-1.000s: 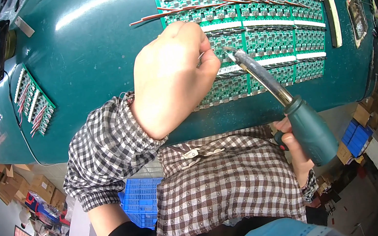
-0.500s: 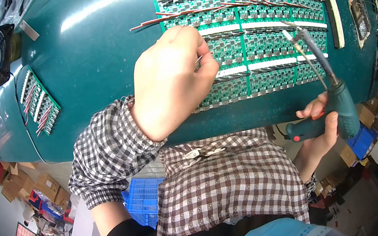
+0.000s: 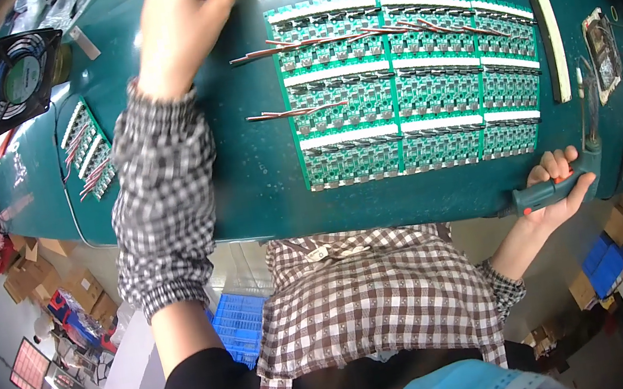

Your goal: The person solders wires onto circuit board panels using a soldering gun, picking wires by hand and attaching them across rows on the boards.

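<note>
At the top edge my left hand [image 3: 180,32] reaches over the green table, its thumb stretched out and apart from the fingers. Nothing shows in it, though the picture's edge and the hand itself partly hide the fingers. My right hand [image 3: 554,209] is closed round the handle of a green soldering gun [image 3: 544,195] at the table's near right, the tip pointing away from me. Between the hands lies a panel of green circuit boards [image 3: 386,101] with white connector strips. Red, black and white wires [image 3: 352,36] lie across its far row; a shorter wire bundle [image 3: 290,113] lies on the middle row's left end.
A smaller board [image 3: 89,152] with wires lies at the left, near a black fan [image 3: 25,81]. A pale bar [image 3: 543,27] lies right of the panel, with a worn soldering tray [image 3: 601,55] beyond it. Blue crates [image 3: 238,324] stand below the table.
My left hand has left the panel and moved up and left; the short wire bundle now shows there. My right hand has drawn the soldering gun away to the right.
</note>
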`<action>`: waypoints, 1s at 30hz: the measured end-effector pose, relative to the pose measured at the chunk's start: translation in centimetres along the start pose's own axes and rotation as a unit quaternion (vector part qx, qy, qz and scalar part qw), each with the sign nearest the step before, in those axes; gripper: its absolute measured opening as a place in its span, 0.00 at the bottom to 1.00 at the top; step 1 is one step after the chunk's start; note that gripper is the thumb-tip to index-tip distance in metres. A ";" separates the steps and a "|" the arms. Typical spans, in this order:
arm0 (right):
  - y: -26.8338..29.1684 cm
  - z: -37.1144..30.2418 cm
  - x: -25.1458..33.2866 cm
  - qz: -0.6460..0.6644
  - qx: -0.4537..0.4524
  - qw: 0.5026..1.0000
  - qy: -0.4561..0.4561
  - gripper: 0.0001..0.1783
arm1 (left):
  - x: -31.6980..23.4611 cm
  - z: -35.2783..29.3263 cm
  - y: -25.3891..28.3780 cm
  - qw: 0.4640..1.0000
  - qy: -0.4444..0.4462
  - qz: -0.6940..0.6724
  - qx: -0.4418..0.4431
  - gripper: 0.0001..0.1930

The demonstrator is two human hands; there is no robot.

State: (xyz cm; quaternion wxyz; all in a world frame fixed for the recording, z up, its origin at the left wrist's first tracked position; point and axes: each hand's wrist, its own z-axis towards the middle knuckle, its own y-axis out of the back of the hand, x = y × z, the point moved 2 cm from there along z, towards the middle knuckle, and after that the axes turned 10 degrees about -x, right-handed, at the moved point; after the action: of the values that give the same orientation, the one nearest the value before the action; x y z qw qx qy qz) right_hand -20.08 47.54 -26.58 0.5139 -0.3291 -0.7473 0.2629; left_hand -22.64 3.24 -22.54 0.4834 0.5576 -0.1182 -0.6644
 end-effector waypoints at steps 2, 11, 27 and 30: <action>0.3 0.0 -0.2 0.005 0.001 1.000 0.000 0.25 | 1.6 0.3 -1.0 0.998 0.050 0.004 0.049 0.06; 0.2 0.2 -0.5 -0.018 0.017 1.000 0.013 0.26 | 2.7 1.6 -1.7 0.997 -0.043 0.018 -0.056 0.07; 0.4 -0.2 -0.6 -0.025 0.038 0.998 0.034 0.24 | 4.3 0.1 -1.1 0.995 0.048 -0.088 -0.003 0.09; 0.4 -0.1 -0.7 -0.023 0.049 0.998 0.036 0.23 | 4.3 0.2 -1.1 0.997 0.033 -0.073 -0.019 0.10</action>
State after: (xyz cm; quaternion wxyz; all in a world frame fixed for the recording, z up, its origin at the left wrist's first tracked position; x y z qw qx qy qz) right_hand -19.68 47.25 -27.22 0.5620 -0.2958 -0.7218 0.2749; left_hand -23.02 0.40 -25.95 0.4472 0.5773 -0.0486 -0.6814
